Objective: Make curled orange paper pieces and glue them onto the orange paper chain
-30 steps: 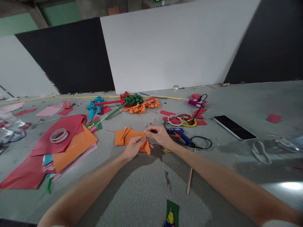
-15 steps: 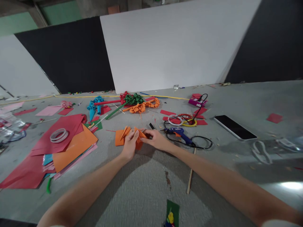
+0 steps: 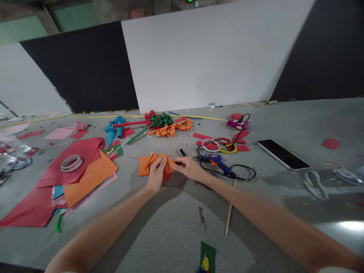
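Note:
My left hand (image 3: 156, 175) is closed on folded orange paper (image 3: 167, 172), its thumb lying along the top. On the paper's right edge, the fingertips of my right hand (image 3: 187, 168) pinch a flap. More orange paper (image 3: 144, 167) lies flat just left of my left hand, with pointed folds standing up from it. To the right of my right hand rests a blue glue gun (image 3: 217, 161) with a black cord. A short black strip (image 3: 182, 152) lies behind my right fingers.
On the left are red sheets (image 3: 88, 148) with tape rolls (image 3: 71, 163) and an orange sheet (image 3: 88, 182). Green (image 3: 161, 120), blue and orange paper flowers lie behind. A phone (image 3: 283, 154) is at right; a wooden stick (image 3: 229, 216) lies under my right forearm.
My right fingers have closed in on the right flap of the orange paper, which now sits flatter. My left hand keeps its hold. The view has shifted very slightly.

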A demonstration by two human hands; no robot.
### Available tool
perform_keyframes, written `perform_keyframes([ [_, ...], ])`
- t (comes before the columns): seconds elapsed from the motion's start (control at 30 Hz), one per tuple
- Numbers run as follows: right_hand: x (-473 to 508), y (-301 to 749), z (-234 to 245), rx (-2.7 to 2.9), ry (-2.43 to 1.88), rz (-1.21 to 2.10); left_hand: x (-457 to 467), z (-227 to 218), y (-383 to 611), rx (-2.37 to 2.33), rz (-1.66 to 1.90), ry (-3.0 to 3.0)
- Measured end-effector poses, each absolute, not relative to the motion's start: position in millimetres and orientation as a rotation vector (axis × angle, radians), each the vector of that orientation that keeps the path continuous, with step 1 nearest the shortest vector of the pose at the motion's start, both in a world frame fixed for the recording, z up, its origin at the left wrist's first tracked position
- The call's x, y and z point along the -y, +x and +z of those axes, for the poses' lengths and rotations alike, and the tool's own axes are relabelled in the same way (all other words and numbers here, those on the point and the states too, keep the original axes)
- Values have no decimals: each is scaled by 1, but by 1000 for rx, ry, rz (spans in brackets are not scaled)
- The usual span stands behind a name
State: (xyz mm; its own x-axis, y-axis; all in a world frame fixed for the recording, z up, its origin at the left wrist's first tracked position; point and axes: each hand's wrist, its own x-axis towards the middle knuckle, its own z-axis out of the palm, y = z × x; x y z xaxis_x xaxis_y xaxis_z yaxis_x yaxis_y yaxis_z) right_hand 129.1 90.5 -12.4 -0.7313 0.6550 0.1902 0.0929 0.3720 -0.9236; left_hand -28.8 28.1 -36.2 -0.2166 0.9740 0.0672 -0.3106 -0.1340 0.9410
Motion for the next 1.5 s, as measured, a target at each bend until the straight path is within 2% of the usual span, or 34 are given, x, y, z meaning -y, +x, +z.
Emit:
perform_keyframes([
  [0.4, -96, 128, -21, 2062, -681, 1353, -25, -30, -26, -1105, 1558, 1046],
  [0.63, -97, 128, -15, 1655, -730, 1481, -25, -36, -28, -1250, 1590, 1002],
  [0.97, -97, 130, -17, 1692, -751, 1250, -22, -31, -28, -1241, 1397, 1161],
  [1.2, -98, 131, -21, 1759, -744, 1233, -22, -34, -27, -1262, 1342, 1250],
  [1.5, -94, 127, -16, 1669, -696, 1414, -21, -27, -26, -1235, 1412, 1234],
])
